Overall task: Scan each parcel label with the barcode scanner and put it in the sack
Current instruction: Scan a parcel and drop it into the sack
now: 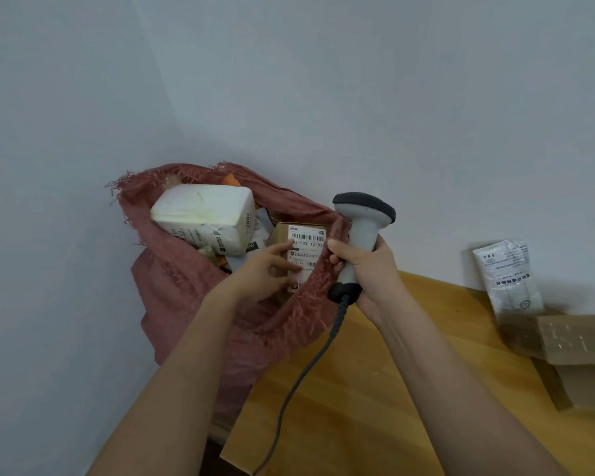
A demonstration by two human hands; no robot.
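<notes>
**Brown parcel at the mouth of the red sack, scanner in the other hand**

A small brown cardboard parcel with a white barcode label [301,250] sits in the open mouth of a frayed, reddish-pink woven sack [186,290], label facing up, tucked against the sack's right-hand rim. The left hand [267,271] reaches into the opening from below; its fingers [282,247] are loosely spread and lie across the parcel's left edge and lower label, touching the box but not visibly clamped around it. Whether the thumb hooks beneath the box cannot be told

The right hand [368,269] is wrapped tightly around the handle of a light grey barcode scanner with a dark head [363,221], held upright just right of the parcel, and its fingertips also pinch the sack's rim against the handle. A dark coiled cable [303,376] hangs from the scanner's base across the wooden table top [375,407]

Deeper in the sack, up and left of the brown parcel, lies a white plastic-wrapped parcel [207,218]. Well to the right on the table rest a clear plastic mailer with printed text [507,273] and a taped brown cardboard box [577,352]
</notes>
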